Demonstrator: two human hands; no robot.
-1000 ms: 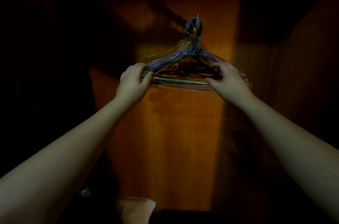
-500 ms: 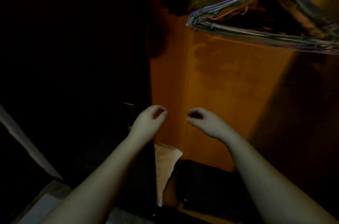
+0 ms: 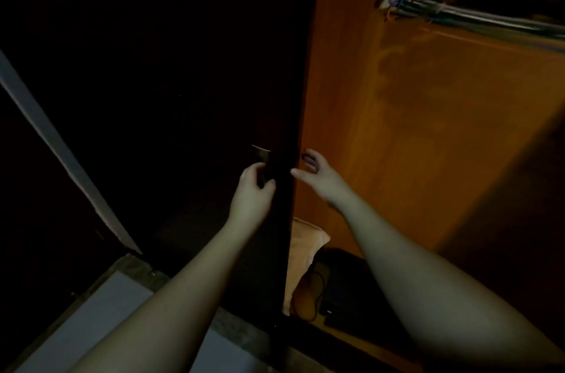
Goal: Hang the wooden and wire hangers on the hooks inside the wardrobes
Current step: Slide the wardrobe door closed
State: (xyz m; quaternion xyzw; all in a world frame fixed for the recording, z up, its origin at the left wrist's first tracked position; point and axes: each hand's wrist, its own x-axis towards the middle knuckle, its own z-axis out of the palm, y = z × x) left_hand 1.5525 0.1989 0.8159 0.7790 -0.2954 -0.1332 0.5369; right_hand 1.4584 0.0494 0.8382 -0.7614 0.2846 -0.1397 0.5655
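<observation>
Head view: a bundle of wire hangers [image 3: 477,5] is seen hanging at the upper right of the frame, inside the orange-brown wardrobe [image 3: 428,128], while on the wardrobe floor at the lower centre a pale folded cloth [image 3: 305,247] and a dark flat object [image 3: 345,290] with a thin cable are kept. The left hand [image 3: 252,194] is curled around a small metal handle [image 3: 262,158] on the dark wardrobe door [image 3: 183,97] at the centre. The right hand [image 3: 318,172] is held spread and empty just beside the door edge, with nothing touched by it.
</observation>
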